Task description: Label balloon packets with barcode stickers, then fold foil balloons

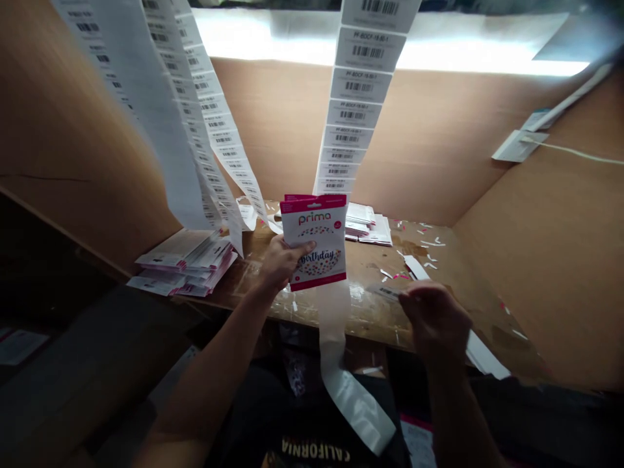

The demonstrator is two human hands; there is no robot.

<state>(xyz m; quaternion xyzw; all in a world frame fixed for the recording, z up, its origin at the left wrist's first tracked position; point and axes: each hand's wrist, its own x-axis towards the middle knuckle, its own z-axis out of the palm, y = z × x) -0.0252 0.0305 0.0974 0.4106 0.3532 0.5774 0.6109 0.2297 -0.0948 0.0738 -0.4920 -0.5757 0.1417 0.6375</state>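
Prima birthday packet point(314, 242) stood upright, clasped in our left grip point(283, 263); our right grip point(433, 318), off to its right, pinched a barcode label point(385, 292).

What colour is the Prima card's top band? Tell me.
Magenta pink: the top band of the Prima card, clearest in the head view.

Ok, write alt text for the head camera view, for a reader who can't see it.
The person's left hand holds up a pink-and-white Prima birthday packet, while the right hand holds a small barcode label above a scrap-strewn wooden workbench. Long barcode label strips hang in front, and stacked packets lie on the bench.
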